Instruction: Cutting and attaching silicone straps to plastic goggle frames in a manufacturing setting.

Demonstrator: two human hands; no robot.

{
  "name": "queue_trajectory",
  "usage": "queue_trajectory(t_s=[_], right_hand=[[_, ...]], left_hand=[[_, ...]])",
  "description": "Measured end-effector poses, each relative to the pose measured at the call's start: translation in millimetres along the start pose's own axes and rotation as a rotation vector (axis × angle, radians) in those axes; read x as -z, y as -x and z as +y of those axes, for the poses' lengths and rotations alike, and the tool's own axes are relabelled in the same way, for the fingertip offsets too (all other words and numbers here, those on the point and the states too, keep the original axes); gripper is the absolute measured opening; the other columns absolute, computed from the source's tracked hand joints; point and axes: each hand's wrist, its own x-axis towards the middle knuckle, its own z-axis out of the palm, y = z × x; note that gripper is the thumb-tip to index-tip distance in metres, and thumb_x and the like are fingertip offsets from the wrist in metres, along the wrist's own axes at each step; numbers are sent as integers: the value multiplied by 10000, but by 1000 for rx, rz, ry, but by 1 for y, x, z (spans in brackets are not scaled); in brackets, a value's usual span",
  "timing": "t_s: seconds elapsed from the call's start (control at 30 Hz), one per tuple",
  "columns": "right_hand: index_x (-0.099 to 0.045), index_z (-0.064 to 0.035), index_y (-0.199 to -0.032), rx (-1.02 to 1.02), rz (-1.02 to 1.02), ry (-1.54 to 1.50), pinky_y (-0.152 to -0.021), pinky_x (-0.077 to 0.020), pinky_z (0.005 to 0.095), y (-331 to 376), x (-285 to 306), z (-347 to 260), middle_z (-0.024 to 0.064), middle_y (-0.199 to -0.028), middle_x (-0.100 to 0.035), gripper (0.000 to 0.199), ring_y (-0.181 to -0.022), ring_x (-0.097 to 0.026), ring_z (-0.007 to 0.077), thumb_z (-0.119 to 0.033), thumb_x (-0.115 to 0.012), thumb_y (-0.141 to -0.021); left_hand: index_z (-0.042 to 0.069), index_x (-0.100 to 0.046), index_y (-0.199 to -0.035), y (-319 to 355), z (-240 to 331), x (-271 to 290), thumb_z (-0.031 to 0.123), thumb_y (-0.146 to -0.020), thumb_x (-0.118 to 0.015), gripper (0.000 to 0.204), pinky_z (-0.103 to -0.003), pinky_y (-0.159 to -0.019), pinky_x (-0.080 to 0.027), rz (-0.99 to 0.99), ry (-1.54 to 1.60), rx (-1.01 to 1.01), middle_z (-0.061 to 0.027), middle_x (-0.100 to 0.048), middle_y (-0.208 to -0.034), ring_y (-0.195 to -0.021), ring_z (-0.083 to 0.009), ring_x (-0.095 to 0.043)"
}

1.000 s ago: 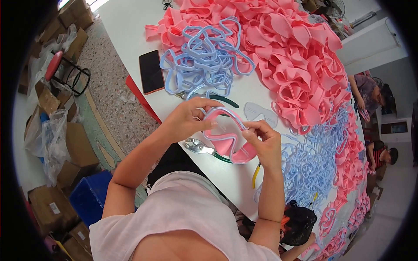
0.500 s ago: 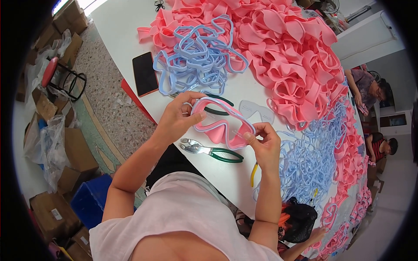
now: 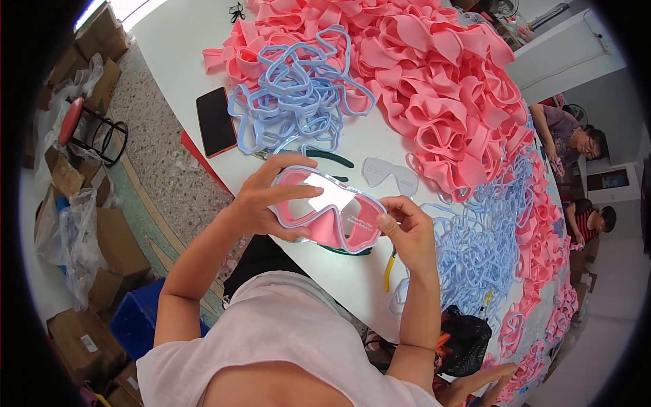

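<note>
Swim mask (image 3: 330, 209), pink skirt with pale blue frame and clear lens, held up between both hands just above the near edge of the white table (image 3: 169, 41). Left hand (image 3: 261, 203) grasps its left end, thumb under, fingers over the top rim. Right hand (image 3: 407, 230) pinches the right end at the frame edge, fingertips on the rim.

My read on the step: seating frame on skirt. Keep thumbs off the lens, press around the rim evenly, check the nose bridge sits flush before letting go.

On the table beyond: loose clear lens (image 3: 388, 175) just past the mask, green-handled pliers (image 3: 325, 157) partly hidden behind it, yellow-handled tool (image 3: 389, 263) under the right wrist. Heap of pale blue frames (image 3: 298, 95), black phone (image 3: 215, 122) at the table edge, big pile of pink skirts (image 3: 434, 81), more blue frames (image 3: 475, 244) to the right.

Room: speckled floor, red-topped stool (image 3: 85, 125), cardboard boxes (image 3: 102, 237), blue crate (image 3: 142, 315). Other people sit at the far right
</note>
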Motion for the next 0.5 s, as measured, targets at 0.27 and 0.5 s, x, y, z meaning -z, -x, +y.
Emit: queue_trajectory(t_s=[0.27, 0.5], right_hand=[[-726, -119, -918, 744, -76, 672, -793, -448, 332, 11, 1, -16, 68, -1008, -573, 329, -943, -540, 203, -182, -840, -616], [-714, -95, -848, 592, -72, 639, -730, -398, 313, 8, 0, -15, 50, -908, -569, 212, -859, -510, 198, -102, -801, -655]], left_hand=[[141, -716, -1061, -2, 1, -4, 242, -488, -864, 600, -370, -867, -515, 101, -6, -9, -152, -567, -1197, -1052, -280, -595], [129, -721, -1044, -3, 2, -6, 240, -488, -859, 584, -372, -849, -519, 101, 9, -31, -157, -579, -1175, -1029, -284, -605]])
